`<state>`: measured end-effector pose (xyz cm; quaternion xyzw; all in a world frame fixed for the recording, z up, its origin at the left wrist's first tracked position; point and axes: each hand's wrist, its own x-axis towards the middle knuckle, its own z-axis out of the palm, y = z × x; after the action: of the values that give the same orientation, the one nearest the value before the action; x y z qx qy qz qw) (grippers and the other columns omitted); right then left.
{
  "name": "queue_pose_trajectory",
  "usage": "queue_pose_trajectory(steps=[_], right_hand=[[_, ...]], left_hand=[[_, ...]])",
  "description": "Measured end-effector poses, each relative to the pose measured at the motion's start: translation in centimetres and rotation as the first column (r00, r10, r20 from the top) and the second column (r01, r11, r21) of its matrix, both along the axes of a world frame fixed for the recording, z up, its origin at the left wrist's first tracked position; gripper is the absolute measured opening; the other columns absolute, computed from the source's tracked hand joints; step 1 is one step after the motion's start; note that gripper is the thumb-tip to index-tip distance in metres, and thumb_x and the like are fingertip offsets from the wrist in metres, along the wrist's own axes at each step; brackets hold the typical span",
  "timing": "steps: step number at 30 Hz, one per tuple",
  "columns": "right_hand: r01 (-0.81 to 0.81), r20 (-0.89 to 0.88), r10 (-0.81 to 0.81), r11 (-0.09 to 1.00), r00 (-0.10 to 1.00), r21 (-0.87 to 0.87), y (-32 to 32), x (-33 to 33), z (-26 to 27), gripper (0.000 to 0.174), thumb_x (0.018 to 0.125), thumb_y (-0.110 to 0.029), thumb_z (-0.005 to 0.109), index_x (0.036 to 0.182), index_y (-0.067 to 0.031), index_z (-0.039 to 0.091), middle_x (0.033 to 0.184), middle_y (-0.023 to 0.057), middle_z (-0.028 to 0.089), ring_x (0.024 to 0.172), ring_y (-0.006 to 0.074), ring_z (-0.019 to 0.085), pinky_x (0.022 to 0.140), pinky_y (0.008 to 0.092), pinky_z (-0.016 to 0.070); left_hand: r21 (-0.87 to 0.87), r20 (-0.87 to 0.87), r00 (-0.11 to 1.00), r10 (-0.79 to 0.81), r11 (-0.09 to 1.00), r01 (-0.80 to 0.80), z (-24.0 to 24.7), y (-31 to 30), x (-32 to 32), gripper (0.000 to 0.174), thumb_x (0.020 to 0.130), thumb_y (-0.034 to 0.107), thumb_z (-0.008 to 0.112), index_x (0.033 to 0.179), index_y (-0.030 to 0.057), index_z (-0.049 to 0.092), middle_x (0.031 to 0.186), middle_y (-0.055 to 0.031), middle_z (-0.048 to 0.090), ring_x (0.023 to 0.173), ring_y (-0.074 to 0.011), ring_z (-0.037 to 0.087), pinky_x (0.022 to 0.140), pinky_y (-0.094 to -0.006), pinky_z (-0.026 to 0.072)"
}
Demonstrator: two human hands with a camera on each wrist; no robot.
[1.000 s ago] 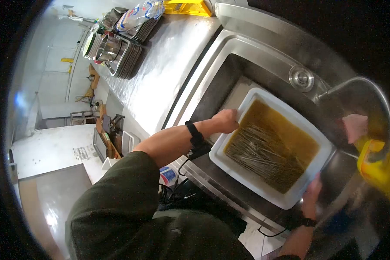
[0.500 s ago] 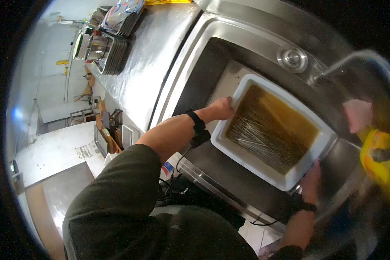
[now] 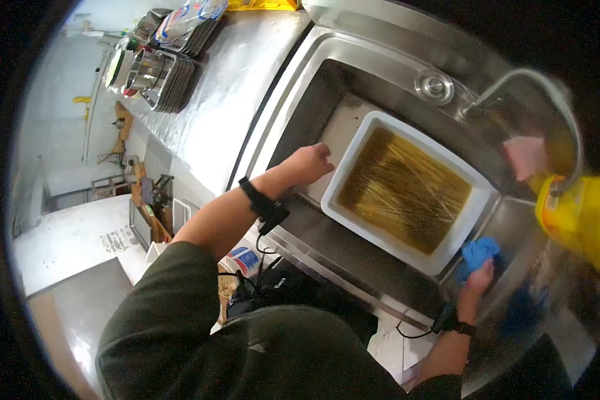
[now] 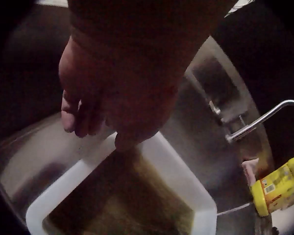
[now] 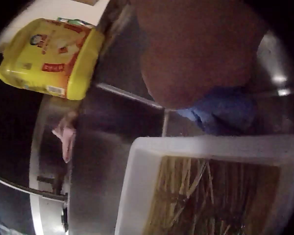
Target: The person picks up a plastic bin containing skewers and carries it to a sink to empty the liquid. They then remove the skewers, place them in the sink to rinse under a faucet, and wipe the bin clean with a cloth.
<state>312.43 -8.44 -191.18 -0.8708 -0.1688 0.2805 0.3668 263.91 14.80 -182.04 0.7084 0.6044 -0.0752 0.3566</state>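
A white rectangular plastic basin point(image 3: 380, 235) stands in the steel sink, holding cloudy brown liquid and many long thin sticks point(image 3: 407, 190). My left hand point(image 3: 308, 163) is off the basin, just beyond its left rim, fingers loosely bent around nothing. In the left wrist view that hand point(image 4: 117, 88) hangs over a corner of the basin. My right hand point(image 3: 480, 277) grips a crumpled blue cloth point(image 3: 479, 252) beside the basin's near right corner. The right wrist view shows the cloth point(image 5: 225, 110) bunched under the hand, close to the rim; the fingertips are hidden.
A curved faucet point(image 3: 573, 127), a pink cloth point(image 3: 525, 157) and a yellow jug point(image 3: 577, 217) are at the right. The drain strainer point(image 3: 434, 87) sits on the sink's back ledge. Stacked metal trays point(image 3: 173, 83) stand on the steel counter point(image 3: 237, 87) at the left.
My left hand has let go of the basin rim and drawn back left. The right hand, earlier at the basin's rim, now shows a blue cloth in it. The liquid and sticks have shifted.
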Motion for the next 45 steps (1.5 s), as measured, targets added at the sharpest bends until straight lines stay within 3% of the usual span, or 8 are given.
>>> queue_pose_trajectory(steps=[6, 9, 11, 33, 35, 36, 38, 45], right_hand=[[0.200, -0.522, -0.070, 0.959, 0.850, 0.198, -4.9, -1.3, 9.8, 0.047, 0.097, -0.033, 0.035, 0.124, 0.0031, 0.046, 0.124, 0.0109, 0.051, 0.110, 0.0240, 0.051, 0.094, 0.0374, 0.0395], [-0.027, -0.320, 0.146, 0.936, 0.936, 0.350, -4.8, -4.8, 14.3, 0.046, 0.097, -0.033, 0.034, 0.127, 0.0013, 0.043, 0.126, 0.0103, 0.050, 0.113, 0.0240, 0.049, 0.097, 0.0385, 0.0381], [0.318, -0.740, 0.156, 0.831, 0.654, 0.456, -3.4, -7.4, 18.7, 0.045, 0.097, -0.033, 0.036, 0.125, 0.0000, 0.044, 0.123, 0.0108, 0.052, 0.108, 0.0253, 0.052, 0.096, 0.0419, 0.0402], [0.119, -0.558, 0.267, 0.820, 0.786, 0.560, -6.0, -18.9, 26.8, 0.042, 0.098, -0.029, 0.033, 0.127, -0.0007, 0.043, 0.127, 0.0091, 0.048, 0.114, 0.0245, 0.047, 0.101, 0.0394, 0.0332], [-0.450, -0.016, 0.509, 0.775, 0.861, 0.444, -6.9, -18.5, 25.5, 0.041, 0.098, -0.026, 0.033, 0.128, 0.0002, 0.042, 0.128, 0.0096, 0.048, 0.115, 0.0244, 0.046, 0.101, 0.0402, 0.0333], [-0.453, -0.013, 0.510, 0.776, 0.860, 0.439, -6.8, -19.1, 25.7, 0.041, 0.098, -0.026, 0.033, 0.128, 0.0002, 0.042, 0.128, 0.0096, 0.048, 0.115, 0.0244, 0.046, 0.101, 0.0402, 0.0333], [0.015, -0.533, 0.433, 0.766, 0.727, 0.642, -6.4, -20.4, 25.8, 0.040, 0.098, -0.024, 0.032, 0.128, 0.0011, 0.041, 0.129, 0.0104, 0.047, 0.116, 0.0245, 0.045, 0.101, 0.0415, 0.0329], [0.057, -0.546, 0.354, 0.799, 0.759, 0.598, -5.7, -22.0, 25.0, 0.044, 0.097, -0.031, 0.036, 0.127, 0.0005, 0.042, 0.129, 0.0107, 0.047, 0.116, 0.0240, 0.045, 0.100, 0.0419, 0.0339]], left_hand=[[-0.094, 0.193, 0.975, 0.111, 0.991, -0.094, 9.5, -4.8, -4.6, 0.027, 0.084, 0.020, 0.061, 0.101, 0.0001, 0.055, 0.092, -0.0141, 0.062, 0.084, -0.0215, 0.060, 0.075, -0.0335, 0.0482], [0.017, 0.238, 0.961, 0.140, 0.989, -0.148, 12.2, -7.8, -9.1, 0.028, 0.083, 0.019, 0.061, 0.101, -0.0018, 0.055, 0.089, -0.0132, 0.063, 0.083, -0.0209, 0.060, 0.074, -0.0326, 0.0482], [0.051, 0.306, 0.920, 0.246, 0.960, -0.274, 14.0, -9.8, -12.2, 0.029, 0.083, 0.018, 0.061, 0.101, -0.0030, 0.056, 0.088, -0.0129, 0.064, 0.082, -0.0208, 0.061, 0.073, -0.0323, 0.0486], [0.239, 0.304, 0.734, 0.607, 0.697, -0.676, 11.7, -27.7, -31.9, 0.034, 0.081, 0.023, 0.062, 0.102, -0.0033, 0.056, 0.088, -0.0159, 0.065, 0.081, -0.0258, 0.063, 0.073, -0.0341, 0.0495], [0.231, 0.303, 0.735, 0.607, 0.702, -0.674, 11.4, -28.2, -32.2, 0.034, 0.081, 0.023, 0.063, 0.102, -0.0034, 0.056, 0.088, -0.0159, 0.065, 0.081, -0.0258, 0.063, 0.073, -0.0341, 0.0496], [0.236, 0.282, 0.744, 0.606, 0.708, -0.666, 11.2, -28.4, -32.4, 0.034, 0.081, 0.022, 0.062, 0.101, -0.0035, 0.056, 0.087, -0.0159, 0.065, 0.080, -0.0259, 0.063, 0.073, -0.0341, 0.0497], [0.240, 0.260, 0.752, 0.605, 0.714, -0.657, 11.1, -28.7, -32.6, 0.033, 0.081, 0.022, 0.062, 0.101, -0.0036, 0.056, 0.087, -0.0159, 0.065, 0.080, -0.0259, 0.063, 0.073, -0.0341, 0.0498], [0.236, 0.232, 0.755, 0.613, 0.718, -0.655, 10.7, -29.8, -33.5, 0.034, 0.080, 0.023, 0.062, 0.101, -0.0035, 0.055, 0.087, -0.0172, 0.065, 0.081, -0.0275, 0.064, 0.073, -0.0350, 0.0500]])
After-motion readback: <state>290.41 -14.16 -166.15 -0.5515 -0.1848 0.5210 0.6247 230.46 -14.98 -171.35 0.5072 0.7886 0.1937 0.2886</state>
